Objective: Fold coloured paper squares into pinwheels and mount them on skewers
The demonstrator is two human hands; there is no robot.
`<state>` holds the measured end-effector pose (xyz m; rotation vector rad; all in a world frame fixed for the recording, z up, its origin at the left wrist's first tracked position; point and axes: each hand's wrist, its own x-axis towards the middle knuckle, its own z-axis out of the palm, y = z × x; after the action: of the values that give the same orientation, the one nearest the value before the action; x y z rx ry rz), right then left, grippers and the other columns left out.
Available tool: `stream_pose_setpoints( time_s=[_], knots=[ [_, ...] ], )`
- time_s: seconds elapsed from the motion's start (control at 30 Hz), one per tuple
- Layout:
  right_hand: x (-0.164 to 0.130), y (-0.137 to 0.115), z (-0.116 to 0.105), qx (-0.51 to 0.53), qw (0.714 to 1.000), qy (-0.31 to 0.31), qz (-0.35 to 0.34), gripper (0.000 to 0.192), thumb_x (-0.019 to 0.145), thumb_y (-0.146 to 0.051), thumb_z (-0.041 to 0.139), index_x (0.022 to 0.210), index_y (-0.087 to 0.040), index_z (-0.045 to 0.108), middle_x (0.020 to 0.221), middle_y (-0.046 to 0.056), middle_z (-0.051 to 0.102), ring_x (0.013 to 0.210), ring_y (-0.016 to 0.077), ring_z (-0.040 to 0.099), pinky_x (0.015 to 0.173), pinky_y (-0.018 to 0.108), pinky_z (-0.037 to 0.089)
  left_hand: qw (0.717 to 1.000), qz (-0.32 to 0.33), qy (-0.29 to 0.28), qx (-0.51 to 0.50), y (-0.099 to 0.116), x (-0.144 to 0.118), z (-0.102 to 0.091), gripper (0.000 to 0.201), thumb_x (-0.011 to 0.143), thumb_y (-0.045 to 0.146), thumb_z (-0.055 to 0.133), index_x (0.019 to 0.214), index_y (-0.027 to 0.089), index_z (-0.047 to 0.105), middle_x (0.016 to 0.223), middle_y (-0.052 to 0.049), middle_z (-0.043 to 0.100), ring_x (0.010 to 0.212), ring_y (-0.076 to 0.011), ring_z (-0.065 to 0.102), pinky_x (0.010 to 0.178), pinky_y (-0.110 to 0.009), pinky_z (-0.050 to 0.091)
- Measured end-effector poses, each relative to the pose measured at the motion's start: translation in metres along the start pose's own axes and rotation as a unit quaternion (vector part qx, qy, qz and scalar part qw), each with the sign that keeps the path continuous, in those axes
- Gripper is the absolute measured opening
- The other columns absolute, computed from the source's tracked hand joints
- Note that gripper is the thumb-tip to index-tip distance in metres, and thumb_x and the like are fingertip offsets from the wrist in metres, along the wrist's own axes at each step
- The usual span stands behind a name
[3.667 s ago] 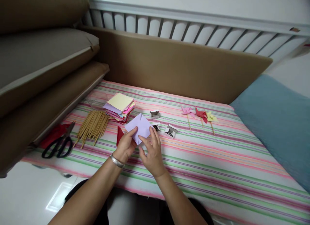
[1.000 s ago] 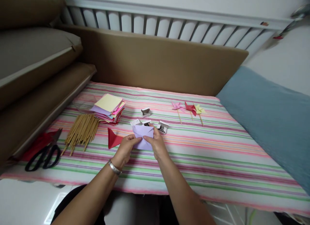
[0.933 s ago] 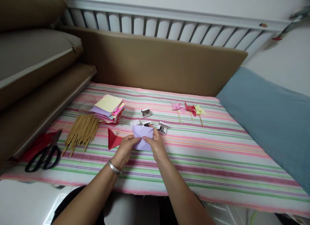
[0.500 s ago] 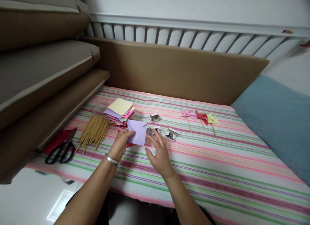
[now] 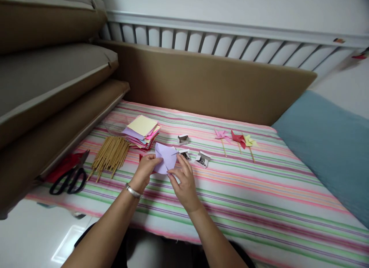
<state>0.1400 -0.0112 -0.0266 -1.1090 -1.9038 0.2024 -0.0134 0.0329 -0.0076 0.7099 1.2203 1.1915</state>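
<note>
A purple paper square (image 5: 165, 158) with slits running in from its corners is held up over the striped cloth. My left hand (image 5: 144, 168) pinches its left edge between thumb and fingers. At the lower right corner, my right hand (image 5: 183, 180) grips the paper with thumb and fingertips, and the sheet bends slightly. Just behind and to the right are small white boxes; the nearest box (image 5: 184, 154) is partly hidden by the paper and my right fingers, and another box (image 5: 202, 159) holds small dark metallic pieces. A third box (image 5: 183, 139) stands farther back.
Left of my hands lie a stack of coloured paper squares (image 5: 142, 128), a bundle of thin sticks (image 5: 109, 154) and black-handled scissors (image 5: 70, 180) on red material. Pink (image 5: 221, 134), red (image 5: 238, 138) and yellow (image 5: 249, 140) pinwheels lie at the right. A brown board (image 5: 207, 83) stands behind.
My right hand has moved in from beside the paper and taken hold of its lower right corner. The purple square has turned and now bends a little.
</note>
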Motion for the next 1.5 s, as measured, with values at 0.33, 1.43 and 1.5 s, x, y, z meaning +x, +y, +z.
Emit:
stream_pose_setpoints(
  time_s=[0.33, 1.43, 1.5],
  knots=[
    [0.009, 0.003, -0.010, 0.029, 0.990, 0.015, 0.139, 0.008, 0.080, -0.022, 0.060, 0.076, -0.022, 0.067, 0.141, 0.006, 0.041, 0.135, 0.0268, 0.025, 0.108, 0.050, 0.024, 0.995, 0.022, -0.058, 0.078, -0.011, -0.006, 0.015, 0.023, 0.048, 0.029, 0.075, 0.056, 0.012, 0.062, 0.050, 0.002, 0.057, 0.046, -0.0094, 0.046, 0.050, -0.023, 0.032],
    [0.017, 0.023, -0.031, 0.293, 0.892, -0.101, 0.329, 0.075, 0.065, -0.016, 0.065, 0.135, -0.024, 0.038, 0.076, -0.002, 0.065, 0.067, 0.0152, 0.062, 0.065, 0.030, 0.050, 0.962, -0.015, -0.177, 0.207, -0.012, -0.009, 0.016, 0.010, 0.052, 0.020, 0.067, 0.048, 0.015, 0.060, 0.045, 0.003, 0.053, 0.044, -0.0093, 0.042, 0.047, -0.023, 0.027],
    [0.015, 0.023, -0.030, 0.324, 0.873, -0.124, 0.342, 0.078, 0.064, -0.013, 0.063, 0.136, -0.026, 0.037, 0.068, -0.005, 0.061, 0.055, 0.0119, 0.056, 0.053, 0.024, 0.046, 0.958, -0.020, -0.194, 0.209, -0.013, -0.011, 0.018, 0.010, 0.053, 0.019, 0.067, 0.048, 0.015, 0.060, 0.045, 0.003, 0.053, 0.043, -0.0091, 0.042, 0.047, -0.023, 0.027]
  ],
)
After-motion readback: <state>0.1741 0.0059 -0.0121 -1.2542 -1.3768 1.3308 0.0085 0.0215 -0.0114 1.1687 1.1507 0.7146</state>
